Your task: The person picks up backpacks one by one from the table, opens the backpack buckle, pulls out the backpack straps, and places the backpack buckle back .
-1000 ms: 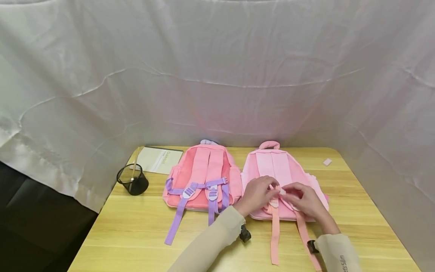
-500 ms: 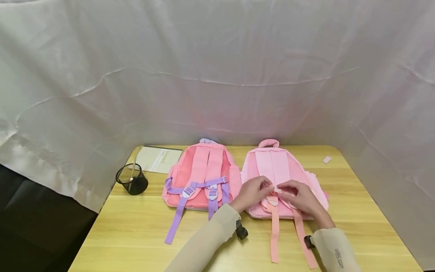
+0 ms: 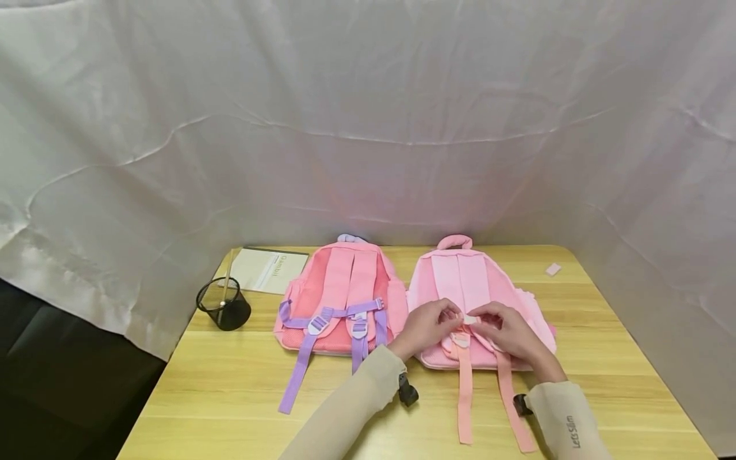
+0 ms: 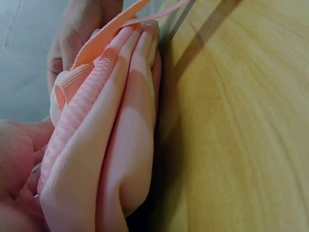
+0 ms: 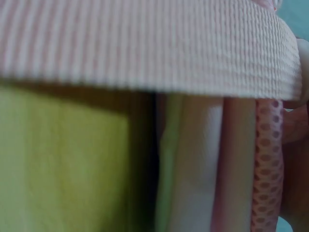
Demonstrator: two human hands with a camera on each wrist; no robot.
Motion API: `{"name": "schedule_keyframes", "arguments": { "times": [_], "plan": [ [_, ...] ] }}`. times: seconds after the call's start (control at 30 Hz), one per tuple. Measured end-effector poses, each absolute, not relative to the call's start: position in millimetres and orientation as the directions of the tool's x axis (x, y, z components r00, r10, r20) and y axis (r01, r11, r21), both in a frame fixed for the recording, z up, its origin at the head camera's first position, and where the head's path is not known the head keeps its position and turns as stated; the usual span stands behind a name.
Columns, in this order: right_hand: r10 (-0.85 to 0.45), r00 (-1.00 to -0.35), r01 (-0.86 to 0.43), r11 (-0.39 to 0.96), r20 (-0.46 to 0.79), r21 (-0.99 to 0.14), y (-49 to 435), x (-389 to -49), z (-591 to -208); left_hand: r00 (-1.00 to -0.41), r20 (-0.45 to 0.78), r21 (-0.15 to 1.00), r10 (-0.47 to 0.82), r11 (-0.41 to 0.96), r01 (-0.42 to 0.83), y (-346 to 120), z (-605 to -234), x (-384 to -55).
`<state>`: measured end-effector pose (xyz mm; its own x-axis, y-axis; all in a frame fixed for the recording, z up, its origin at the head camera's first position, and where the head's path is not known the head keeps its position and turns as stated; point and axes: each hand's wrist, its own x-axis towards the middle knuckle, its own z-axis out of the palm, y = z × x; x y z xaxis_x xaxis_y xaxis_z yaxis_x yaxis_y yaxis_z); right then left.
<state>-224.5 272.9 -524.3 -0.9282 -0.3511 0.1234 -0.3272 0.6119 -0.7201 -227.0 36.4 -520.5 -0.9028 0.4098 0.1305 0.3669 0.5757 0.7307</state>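
Observation:
A light pink backpack (image 3: 503, 291) lies with its shoulder straps up, right of centre in the head view. Over its lower middle my left hand (image 3: 427, 327) and right hand (image 3: 512, 329) meet fingertip to fingertip. Between them is a small white buckle (image 3: 469, 319), pinched by the right thumb and fingers. The left fingertips pinch the buckle's peach webbing end, partly hidden by the hand. Peach straps (image 3: 465, 402) hang from the adjusters toward me. In the left wrist view the backpack's side (image 4: 120, 154) stands beside the left hand; webbing (image 5: 145, 43) crosses the right wrist view.
A coral pink backpack (image 3: 336, 275) with purple straps (image 3: 305, 377) lies close on the left. Further left are a black mesh pen cup (image 3: 232, 313) holding a stick and a notebook (image 3: 261, 268). A small pale pink block (image 3: 553, 269) rests at the back right.
Both hands have shifted slightly left along the backpack with the buckle between them, mostly in the first half second. Since then they have barely moved.

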Motion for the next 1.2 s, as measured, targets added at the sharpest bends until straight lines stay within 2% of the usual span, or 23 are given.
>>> {"name": "schedule_keyframes", "arguments": {
  "times": [0.17, 0.37, 0.67, 0.97, 1.2],
  "plan": [
    [-0.361, -0.923, -0.34, 0.599, 0.135, -0.725, 273.7, -223.4, -521.1, -0.894, 0.161, 0.72, 0.419, 0.569, 0.397, 37.1, -524.2, -227.8],
    [-0.399, -0.895, -0.414, 0.569, 0.201, -0.711, 270.0, -222.4, -520.4, -0.904, 0.174, 0.741, 0.39, 0.553, 0.381, 36.8, -525.4, -226.2],
    [-0.355, -0.926, -0.332, 0.604, 0.128, -0.725, 268.2, -223.2, -525.1, -0.915, 0.185, 0.774, 0.358, 0.521, 0.36, 37.0, -524.3, -223.4],
    [-0.348, -0.925, -0.346, 0.611, 0.151, -0.712, 266.9, -226.1, -532.9, -0.921, 0.169, 0.761, 0.35, 0.548, 0.348, 36.7, -528.8, -221.2],
    [-0.346, -0.931, -0.321, 0.626, 0.116, -0.711, 268.8, -228.9, -534.4, -0.916, 0.187, 0.748, 0.355, 0.554, 0.367, 38.6, -530.5, -222.8]
  ]
}}
